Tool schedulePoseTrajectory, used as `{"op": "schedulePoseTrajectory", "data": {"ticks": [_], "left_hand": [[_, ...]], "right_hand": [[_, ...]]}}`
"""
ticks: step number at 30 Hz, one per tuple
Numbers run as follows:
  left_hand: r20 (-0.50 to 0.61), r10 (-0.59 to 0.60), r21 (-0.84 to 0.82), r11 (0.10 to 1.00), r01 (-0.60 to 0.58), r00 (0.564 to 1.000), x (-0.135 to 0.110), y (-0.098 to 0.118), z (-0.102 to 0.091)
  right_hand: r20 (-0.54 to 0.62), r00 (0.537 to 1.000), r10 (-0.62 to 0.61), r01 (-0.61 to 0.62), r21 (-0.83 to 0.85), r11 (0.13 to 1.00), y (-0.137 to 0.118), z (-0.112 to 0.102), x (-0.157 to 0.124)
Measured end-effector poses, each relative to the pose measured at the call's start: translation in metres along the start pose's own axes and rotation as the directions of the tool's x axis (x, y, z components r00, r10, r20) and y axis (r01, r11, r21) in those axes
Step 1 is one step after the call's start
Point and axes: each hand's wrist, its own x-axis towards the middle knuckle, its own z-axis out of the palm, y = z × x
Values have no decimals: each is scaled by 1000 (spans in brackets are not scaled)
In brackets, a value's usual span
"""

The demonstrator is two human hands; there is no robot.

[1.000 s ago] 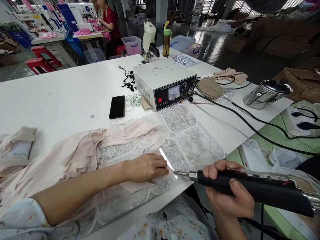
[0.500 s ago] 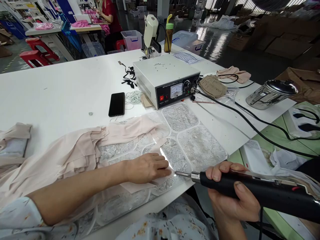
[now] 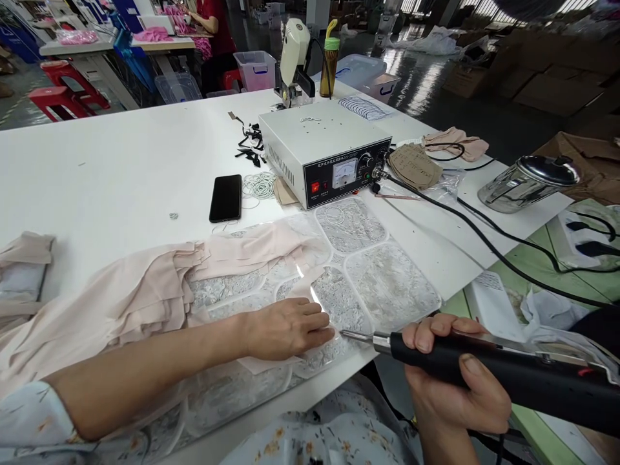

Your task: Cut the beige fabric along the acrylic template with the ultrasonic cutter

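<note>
Nearest, at 5 o'clock, the right hand (image 3: 450,381) is clenched around the grip of a black tool (image 3: 489,371). Its thin metal tip points toward 9 o'clock and ends just beside the fingertips of the left hand (image 3: 288,326). That hand lies flat with its fingers stretched out, pressing on the edge of a piece of pink fabric (image 3: 145,290). It grasps nothing.

The fabric lies in layered folds from 9 o'clock toward the middle, over a clear textured plate (image 3: 387,278) with rounded panels. The plate rests on a broad white table (image 3: 111,168).

At 12 o'clock from the left hand a dark phone (image 3: 225,197) lies face down, with a coil of white elastic just beside it. At 1 o'clock stands a white control box (image 3: 322,145) with a dial and knobs. A black cable (image 3: 484,242) runs from it toward 4 o'clock. A steel pot (image 3: 526,184) sits at 3 o'clock near the table's edge.

Behind the box stand a white machine (image 3: 294,58) and a green-capped bottle (image 3: 330,64). Beyond, the workshop floor shines. Red stools (image 3: 58,97) are at 10 o'clock, a person in red (image 3: 216,29) sits at another table at 11 o'clock, and cardboard boxes (image 3: 547,71) are at 2 o'clock.
</note>
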Motion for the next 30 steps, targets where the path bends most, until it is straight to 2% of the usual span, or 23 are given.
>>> {"op": "schedulePoseTrajectory", "data": {"ticks": [6,23,30], "left_hand": [[12,2,-14,1000,-2,1000,0,0,-1],[-34,8,20,1000,-7,999,1,1,-1],[20,8,33,999,-8,1000,1,1,-3]], "right_hand": [[21,999,-43,43,-7,999,-6,3,1],[37,999,2,-1,-31,1000,-4,6,-2],[88,996,5,-2,-37,999,-5,6,-2]]}}
